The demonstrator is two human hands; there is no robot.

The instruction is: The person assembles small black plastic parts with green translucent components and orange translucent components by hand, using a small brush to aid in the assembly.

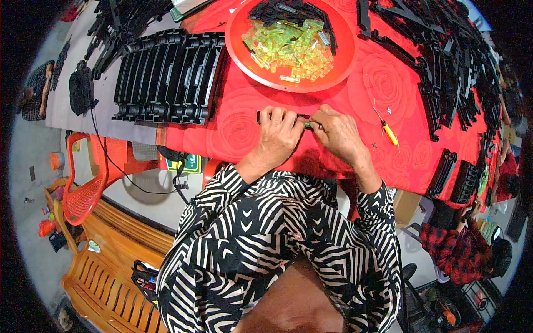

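Observation:
Over the near edge of the red cloth, my left hand [279,136] is closed around a slim black plastic part [259,117], whose end shows beside the fingers. My right hand [340,135] is closed next to it, its fingertips pinched at a small green piece [307,125] between the two hands. Most of the black part is hidden by my fingers. Just beyond the hands stands a round red tray [266,79] holding many clear yellow-green vials [291,47] and small black pieces [277,12]. A yellow-handled screwdriver-like tool [390,133] lies to the right.
Long black plastic frames [166,77] stand in a row at left, near a black pouch [81,89] with a cord. More black parts [444,61] pile up at right. A red chair [83,188] and wooden bench [116,283] are at left; another person [461,244] sits at right.

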